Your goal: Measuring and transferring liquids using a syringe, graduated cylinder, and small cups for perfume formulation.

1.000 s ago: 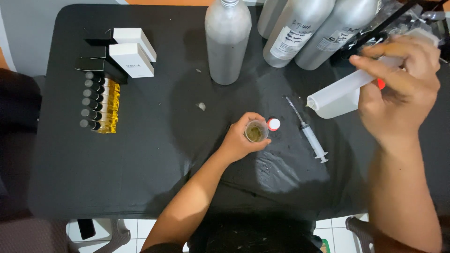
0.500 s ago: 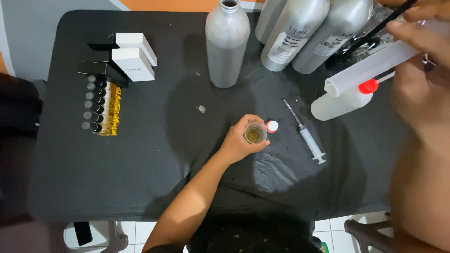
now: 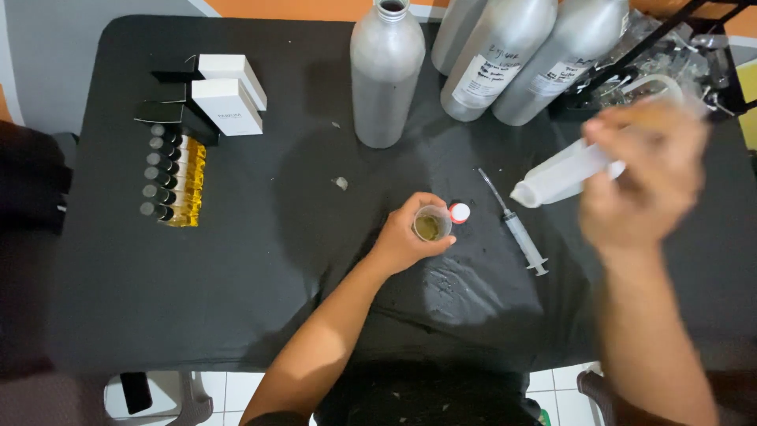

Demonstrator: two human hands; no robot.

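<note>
Head view: left hand (image 3: 406,241) grips a small plastic cup (image 3: 431,227) of yellowish liquid at frame centre. Blurred right hand (image 3: 643,177) clasps a white squeeze bottle (image 3: 564,173) at right, uncapped; its red-and-white cap (image 3: 459,212) lies beside the cup, nothing pouring yet

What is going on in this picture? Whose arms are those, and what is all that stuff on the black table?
The camera sits on a person's head and looks down, so the two arms are that person's own. The left hand holds a small clear cup with something yellowish-brown inside, standing on the black table. The right hand is blurry, and it holds a white plastic bottle tipped on its side above the table. Beside the cup lie a little red and white cap and a syringe. At the back stand tall silver bottles. On the left you can see a row of small vials filled with yellow liquid, and two small white boxes.
</note>
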